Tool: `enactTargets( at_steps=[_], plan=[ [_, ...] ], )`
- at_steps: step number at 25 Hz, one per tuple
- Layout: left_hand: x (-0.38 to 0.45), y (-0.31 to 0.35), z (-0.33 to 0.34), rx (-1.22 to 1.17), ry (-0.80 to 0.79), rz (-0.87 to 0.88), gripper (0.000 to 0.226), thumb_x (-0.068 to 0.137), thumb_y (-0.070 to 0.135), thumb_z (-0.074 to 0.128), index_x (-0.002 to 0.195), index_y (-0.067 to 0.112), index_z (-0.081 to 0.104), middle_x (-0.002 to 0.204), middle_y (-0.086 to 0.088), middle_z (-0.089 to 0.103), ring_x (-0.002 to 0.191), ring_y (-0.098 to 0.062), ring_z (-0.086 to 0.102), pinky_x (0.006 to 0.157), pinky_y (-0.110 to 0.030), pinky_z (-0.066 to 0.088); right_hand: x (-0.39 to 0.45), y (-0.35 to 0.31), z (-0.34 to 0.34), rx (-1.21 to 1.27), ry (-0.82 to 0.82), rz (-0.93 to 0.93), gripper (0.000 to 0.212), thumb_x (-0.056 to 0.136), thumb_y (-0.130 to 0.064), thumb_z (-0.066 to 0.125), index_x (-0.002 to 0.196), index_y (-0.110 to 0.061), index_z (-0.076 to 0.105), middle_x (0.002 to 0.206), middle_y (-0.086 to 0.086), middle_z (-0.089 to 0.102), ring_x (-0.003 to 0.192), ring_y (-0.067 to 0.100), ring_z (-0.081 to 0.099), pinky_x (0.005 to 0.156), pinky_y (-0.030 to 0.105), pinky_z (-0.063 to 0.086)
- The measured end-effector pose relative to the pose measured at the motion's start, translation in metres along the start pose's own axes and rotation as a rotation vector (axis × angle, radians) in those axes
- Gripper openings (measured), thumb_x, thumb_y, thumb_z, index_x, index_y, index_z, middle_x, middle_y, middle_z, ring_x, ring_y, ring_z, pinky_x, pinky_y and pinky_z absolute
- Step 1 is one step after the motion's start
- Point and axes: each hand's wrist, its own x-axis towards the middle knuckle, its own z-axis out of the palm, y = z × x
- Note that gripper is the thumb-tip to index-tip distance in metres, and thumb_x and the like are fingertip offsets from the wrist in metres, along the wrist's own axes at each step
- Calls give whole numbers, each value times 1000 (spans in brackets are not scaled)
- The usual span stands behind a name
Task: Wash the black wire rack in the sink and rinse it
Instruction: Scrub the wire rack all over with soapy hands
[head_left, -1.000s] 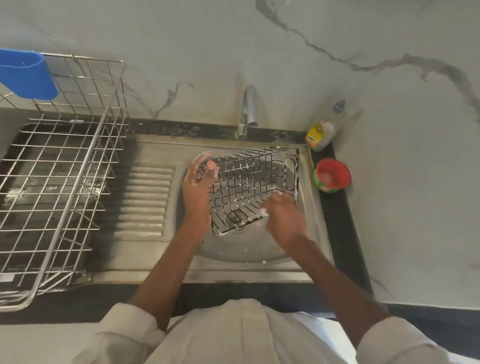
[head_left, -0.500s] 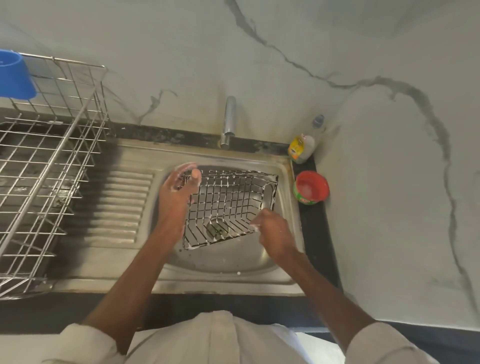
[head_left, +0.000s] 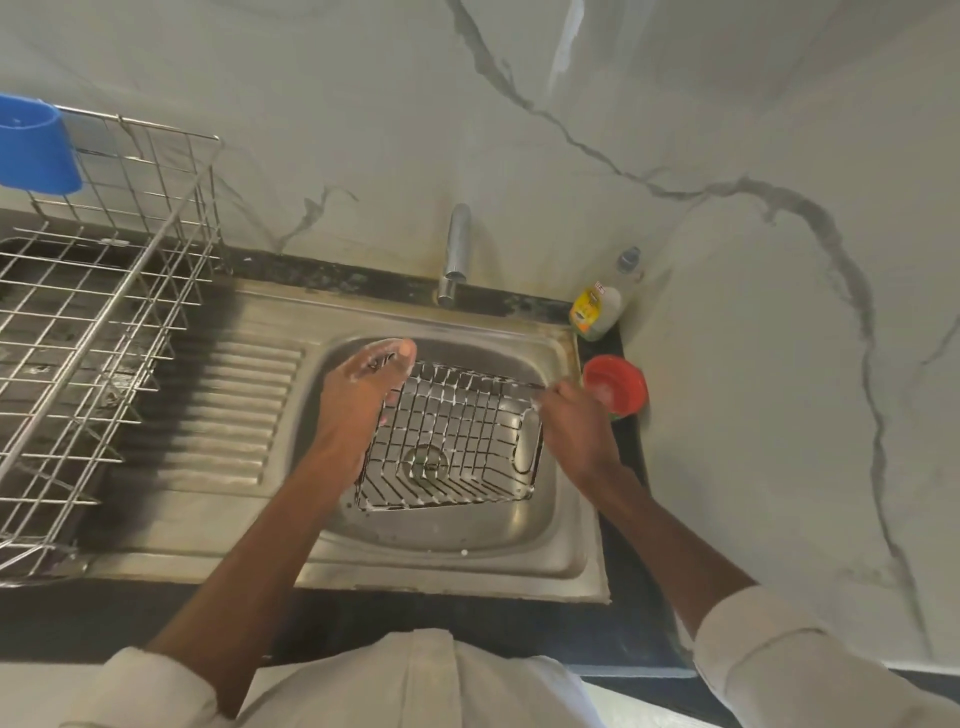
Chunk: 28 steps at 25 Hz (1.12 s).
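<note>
You are looking down into a steel sink (head_left: 566, 540) set in a dark desk. The black wire rack (head_left: 457, 441) stands tilted inside the basin, over the drain, its wires streaked with white suds.

Your left hand (head_left: 358, 400) grips the rack's far left corner, fingers curled over the top rim. Your right hand (head_left: 576, 426) is at the rack's right edge; it is curled, with something pale and soapy at its fingertips, but you cannot tell whether it holds a scrubber or pinches the wire itself.

The rack looks light and stiff, an open wire grid that should not bend under your grip. Coated in soap, it is probably slippery, so hold it by the thicker rim wires or a corner where wires cross, not by a single thin bar.

The tap (head_left: 456, 254) above the basin shows no running water, so rinsing seems still to come.
</note>
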Motion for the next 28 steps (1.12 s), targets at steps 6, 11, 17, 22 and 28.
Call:
enactTargets(
  at_steps=[6,11,17,22,28],
  plan=[
    [-3,-7,-2,-89,76,-24,56,78,67,74,128,41,73,116,3,80,112,-24,71,90,-41,56,-52,-37,16,158,-155,180,37,91,4,63,122,-15,74,114,7,69,103,25,68,86,28,49],
    [-11,-17,-4,-133,23,33,83,74,80,71,141,32,65,129,-4,77,119,-25,73,104,-53,56,-20,-104,-1,636,-71,320,17,93,-4,72,104,-13,81,105,2,79,76,-4,65,70,-3,42],
    [-11,-15,-2,-271,-100,33,103,74,84,72,150,18,56,132,-24,71,114,-32,71,80,-42,64,-8,-171,-8,890,-235,483,10,89,-12,79,86,-21,78,83,-10,75,67,-2,68,60,12,51],
    [-5,-18,-6,-321,-87,89,81,94,74,54,148,14,58,133,-27,69,121,-43,66,98,-54,58,-17,-158,-27,1069,-423,415,18,86,0,78,88,-17,79,82,-15,71,81,1,71,66,13,56],
    [-6,-24,1,-315,-69,64,73,109,60,27,151,9,55,133,-27,70,123,-41,68,96,-42,61,-3,-161,-19,615,-259,258,10,85,-12,83,91,-19,80,97,-1,79,90,15,74,88,34,61]
  ],
)
